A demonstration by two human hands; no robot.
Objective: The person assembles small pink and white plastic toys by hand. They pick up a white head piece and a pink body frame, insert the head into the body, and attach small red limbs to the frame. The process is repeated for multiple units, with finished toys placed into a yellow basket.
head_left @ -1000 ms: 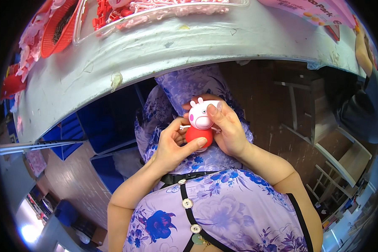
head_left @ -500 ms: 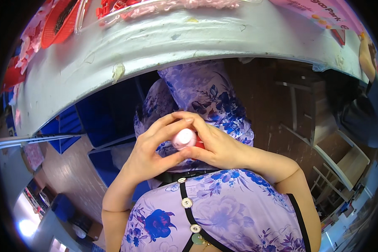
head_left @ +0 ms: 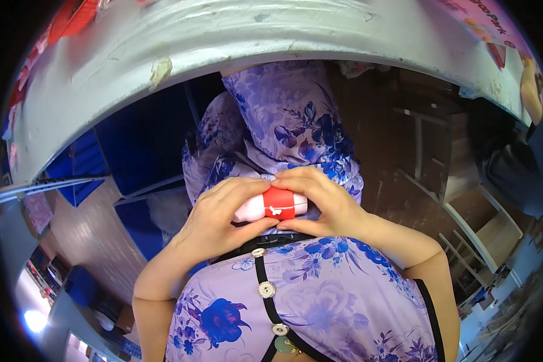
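Between my two hands, above my lap, lies a small rounded pale pink piece with a red band round its middle. A thin white line and a tiny white bow-like shape show on the band. My left hand closes its fingers and thumb on the piece's left end. Round the right end, my right hand grips with thumb and fingers. The fingertips of both hands meet near the band at top and bottom. The piece lies sideways; its underside is hidden.
A worn white table curves across in front of me, with a red basket at its far left and a pink package at its far right. Blue bins stand below left, a wooden stool to the right. Another person's arm is at the right edge.
The banded piece has been turned from end-on to sideways, so its red band now faces up. Both hands have shifted their grip to its two ends. The view has tilted, showing less of the tabletop.
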